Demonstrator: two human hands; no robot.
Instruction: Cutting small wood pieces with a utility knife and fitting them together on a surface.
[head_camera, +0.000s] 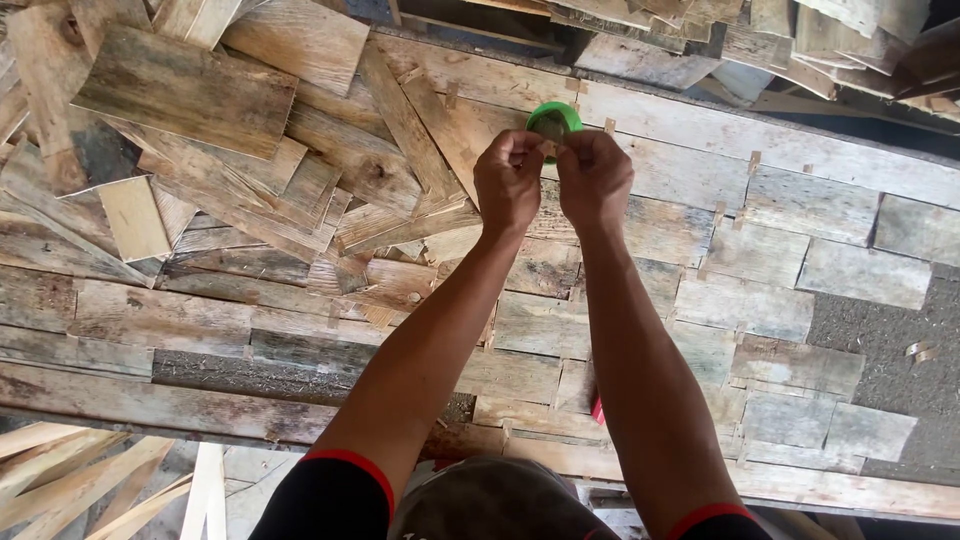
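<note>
Both hands close on a green roll of tape (555, 120), held up above a bed of weathered veneer sheets (740, 300) laid edge to edge. The left hand (508, 180) pinches the roll at its seven o'clock side with thumb and curled fingers, while the right hand (595, 178) grips at five o'clock, its fingertips meeting those of the left at the lower rim. The roll sits at twelve o'clock from the wrists, mostly hidden behind the knuckles; only its upper arc shows. Whether a free end of tape is already lifted cannot be told, as the fingers cover that spot. Short tan tape strips (753, 162) already bridge several seams on the sheets, at two to three o'clock from the hands. A loose heap of wood offcuts (190, 130) lies at nine to ten o'clock. In the inspector's judgement, sound practice calls for one hand to steady the roll firmly while the other picks the end cleanly, keeping the strip short and straight so it does not fold onto itself.
</note>
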